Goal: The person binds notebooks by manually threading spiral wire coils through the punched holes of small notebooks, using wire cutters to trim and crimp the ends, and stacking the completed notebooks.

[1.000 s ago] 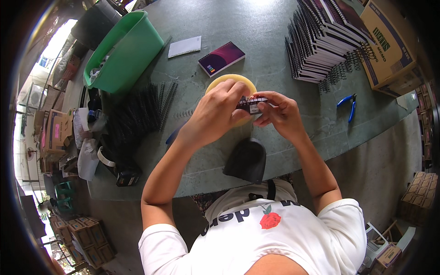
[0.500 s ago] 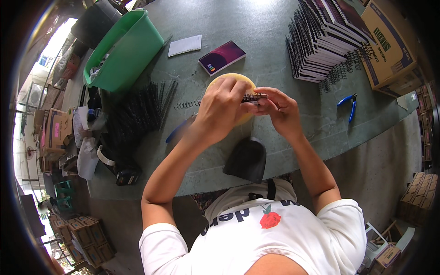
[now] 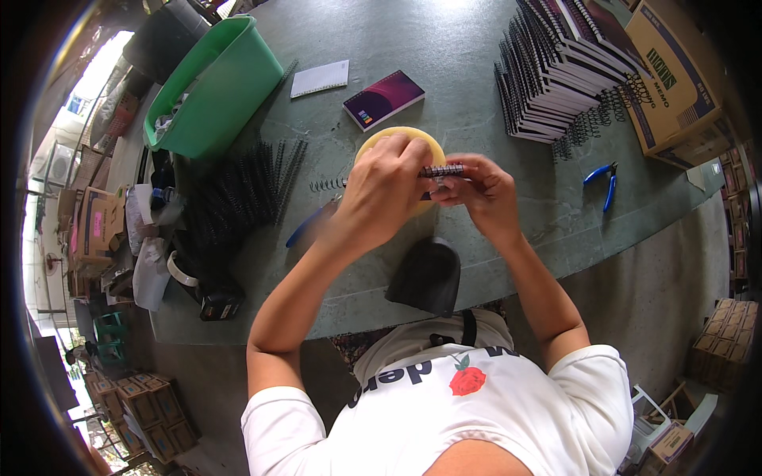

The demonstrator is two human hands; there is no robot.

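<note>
Both of my hands are on a small spiral-bound notebook [image 3: 441,170], whose black coil binding shows along its upper edge; most of the pad is covered by my fingers. My left hand [image 3: 379,194] is closed around its left part. My right hand [image 3: 488,190] pinches the right end with thumb and fingers, slightly blurred. A loose tail of black spiral coil [image 3: 327,185] sticks out to the left of my left hand. Behind and under the hands is a round yellow object [image 3: 401,132], mostly hidden. A blue-handled tool [image 3: 302,230] lies partly behind my left wrist.
A purple notebook [image 3: 384,100] and a white pad [image 3: 320,78] lie beyond the hands. Black coils [image 3: 238,186] and a green bin [image 3: 226,87] are left. Stacked spiral notebooks [image 3: 548,87], a carton [image 3: 675,87] and blue pliers [image 3: 603,185] are right. A black block [image 3: 429,274] sits near.
My right fingers have shifted along the notebook's right end, and more of the coiled edge shows. The coil tail at left sticks out slightly less. My left hand has barely moved.
</note>
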